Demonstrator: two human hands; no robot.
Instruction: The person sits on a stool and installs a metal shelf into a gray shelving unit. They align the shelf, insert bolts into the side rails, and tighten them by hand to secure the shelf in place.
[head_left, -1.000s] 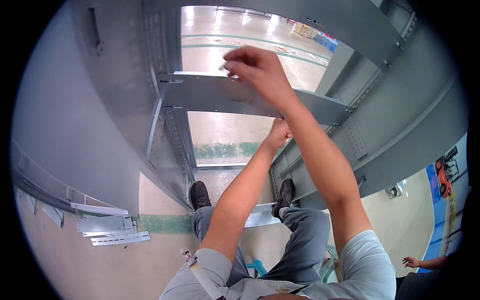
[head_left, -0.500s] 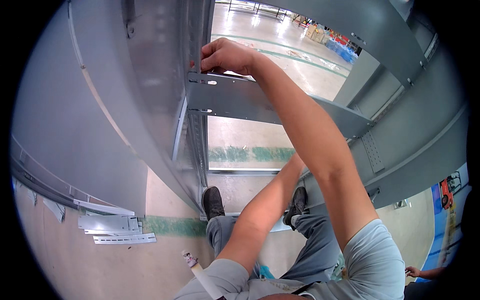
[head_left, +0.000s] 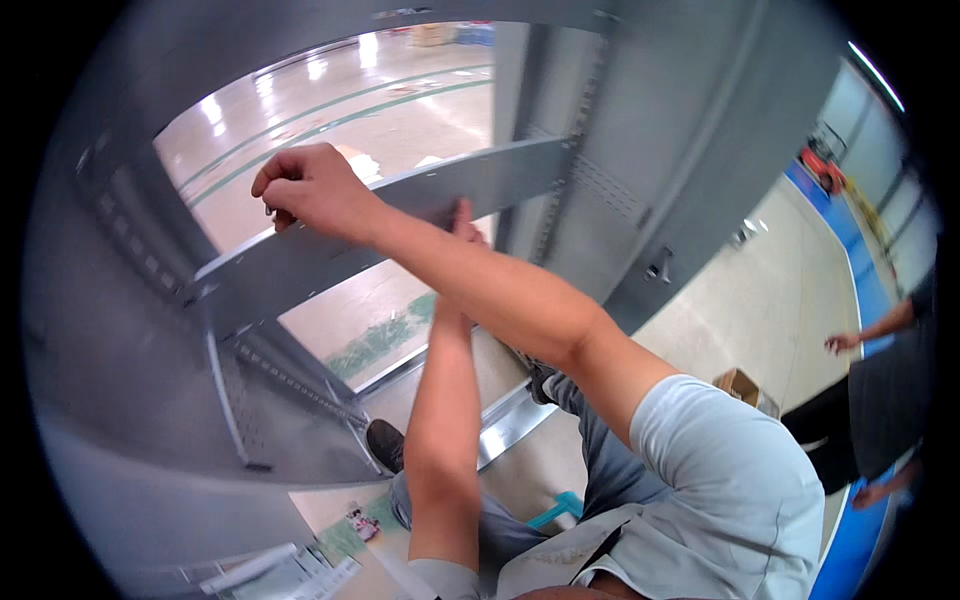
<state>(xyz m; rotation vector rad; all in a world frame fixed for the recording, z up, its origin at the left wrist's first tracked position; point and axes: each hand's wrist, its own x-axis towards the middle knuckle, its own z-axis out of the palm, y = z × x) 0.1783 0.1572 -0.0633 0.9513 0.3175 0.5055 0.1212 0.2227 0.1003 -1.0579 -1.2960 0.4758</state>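
A grey metal crossbar (head_left: 390, 222) spans a tall metal cabinet frame in front of me. My right arm crosses over to the left, and my right hand (head_left: 315, 192) is in front of the bar's upper edge. Its fingers are curled and pinched on a small shiny metal piece (head_left: 268, 210), too small to name surely. Lower and farther right, my left hand (head_left: 466, 226) grips the bar near its lower edge, one digit pointing up along its face. My right forearm partly covers this hand.
Cabinet walls rise at left and right (head_left: 640, 150). Metal strips (head_left: 285, 575) lie on the floor at lower left. A co-worker (head_left: 880, 400) stands at the right near a cardboard box (head_left: 738, 384). My shoe (head_left: 384, 445) is by the frame's base.
My view has swung to the right. My right hand has drawn away from the slotted upright at the bar's left end. My left hand, hidden before, now shows.
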